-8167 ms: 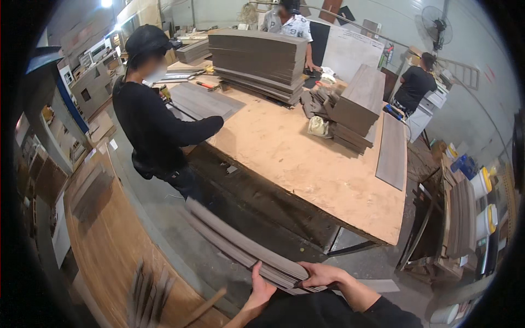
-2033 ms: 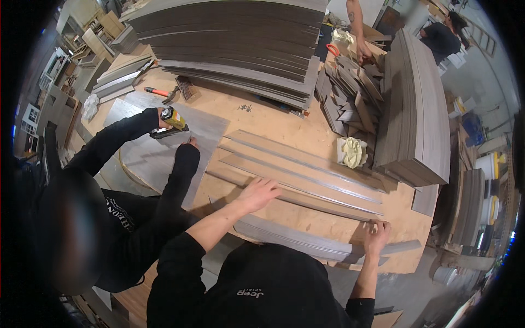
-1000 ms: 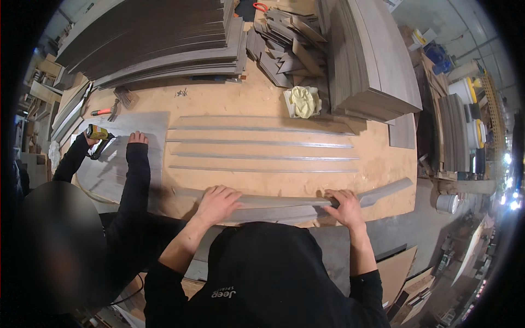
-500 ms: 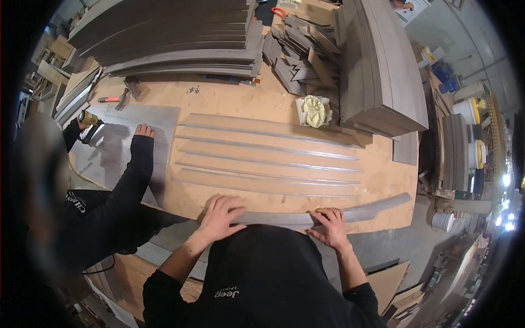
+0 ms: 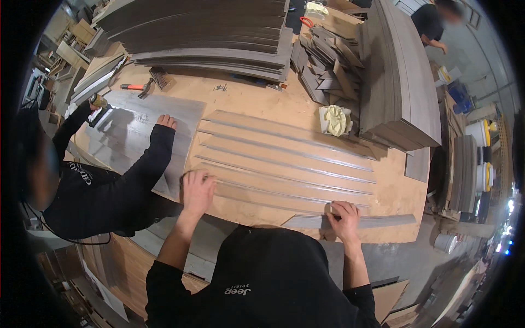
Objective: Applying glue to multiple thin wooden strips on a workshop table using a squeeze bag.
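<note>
Lying flat on the plywood table [image 5: 262, 104]: a row of long grey strips [image 5: 284, 164], side by side. Left hand [image 5: 198, 188] pressed open, palm down, on the near strips' left end, gripping nothing. Right hand [image 5: 344, 216] spread flat on the nearest strip [image 5: 377, 221] at the table's front edge. Yellow gloves [image 5: 336, 120] beside the stacked boards [image 5: 402, 76]. A co-worker's hand [image 5: 165, 121] rests on a grey sheet [image 5: 136, 123]; hammer [image 5: 136, 87] beyond.
</note>
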Available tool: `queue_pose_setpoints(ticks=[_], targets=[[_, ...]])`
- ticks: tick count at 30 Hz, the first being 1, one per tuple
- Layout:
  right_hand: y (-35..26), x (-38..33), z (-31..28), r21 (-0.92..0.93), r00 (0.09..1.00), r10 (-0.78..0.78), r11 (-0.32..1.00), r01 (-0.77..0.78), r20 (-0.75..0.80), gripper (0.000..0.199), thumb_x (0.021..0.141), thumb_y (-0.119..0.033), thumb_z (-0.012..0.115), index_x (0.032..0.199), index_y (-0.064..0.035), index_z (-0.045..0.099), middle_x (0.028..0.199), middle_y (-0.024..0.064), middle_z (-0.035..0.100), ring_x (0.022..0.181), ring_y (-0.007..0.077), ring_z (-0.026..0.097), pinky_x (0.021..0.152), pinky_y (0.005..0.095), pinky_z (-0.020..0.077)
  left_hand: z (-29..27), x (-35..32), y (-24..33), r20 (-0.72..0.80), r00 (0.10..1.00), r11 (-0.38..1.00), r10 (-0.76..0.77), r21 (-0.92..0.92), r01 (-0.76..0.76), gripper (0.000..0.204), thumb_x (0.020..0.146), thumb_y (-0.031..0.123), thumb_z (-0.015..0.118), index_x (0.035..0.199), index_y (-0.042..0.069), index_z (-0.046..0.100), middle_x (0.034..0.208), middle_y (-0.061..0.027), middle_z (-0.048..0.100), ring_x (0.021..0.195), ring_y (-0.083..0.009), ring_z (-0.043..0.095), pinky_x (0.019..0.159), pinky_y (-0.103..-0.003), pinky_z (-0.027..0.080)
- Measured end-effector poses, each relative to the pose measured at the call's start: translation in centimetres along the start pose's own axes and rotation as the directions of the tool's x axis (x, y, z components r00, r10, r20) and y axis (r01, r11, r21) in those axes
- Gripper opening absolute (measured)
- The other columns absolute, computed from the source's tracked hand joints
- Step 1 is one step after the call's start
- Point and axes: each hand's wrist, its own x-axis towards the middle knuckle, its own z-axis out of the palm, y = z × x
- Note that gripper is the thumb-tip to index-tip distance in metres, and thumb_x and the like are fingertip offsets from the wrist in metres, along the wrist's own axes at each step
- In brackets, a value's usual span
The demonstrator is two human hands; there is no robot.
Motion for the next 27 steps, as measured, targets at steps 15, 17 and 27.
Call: queue_pose_setpoints(ticks=[15,17,27], targets=[[-0.3,-6.6,0.5,-0.083,1.000,-0.010,0.996,0.010,0.004,0.047,0.071,-0.028,0.087,0.113,-0.0135,0.071,0.125,0.0087,0.058,0.113,0.0306,0.053,0.096,0.0475,0.0402,5.5,-0.6,4.5,0.091,0.992,0.996,0.091,-0.022,-0.089,0.069,0.088,0.044,0.068,0.150,0.025,0.044,0.160,-0.0130,0.029,0.149,-0.0345,0.023,0.119,-0.064,0.012],[-0.2,-6.3,0.2,-0.095,1.000,0.004,0.995,-0.001,0.031,0.045,0.071,-0.028,0.086,0.111,-0.0132,0.072,0.120,0.0066,0.062,0.110,0.0291,0.055,0.095,0.0467,0.0404,5.3,-0.6,4.6,0.072,0.994,0.994,0.086,-0.076,-0.081,0.068,0.087,0.044,0.069,0.149,0.026,0.046,0.160,-0.0124,0.030,0.149,-0.0340,0.023,0.119,-0.063,0.012],[-5.1,-5.0,1.3,0.038,0.950,-0.279,0.960,0.276,0.140,0.048,0.072,-0.031,0.083,0.116,-0.0174,0.070,0.117,0.0034,0.064,0.113,0.0282,0.055,0.097,0.0463,0.0407,4.6,-3.3,8.8,-0.051,0.969,0.905,0.240,-0.350,-0.242,0.043,0.077,0.029,0.078,0.115,0.013,0.066,0.131,-0.0067,0.057,0.131,-0.0287,0.048,0.112,-0.052,0.031]])
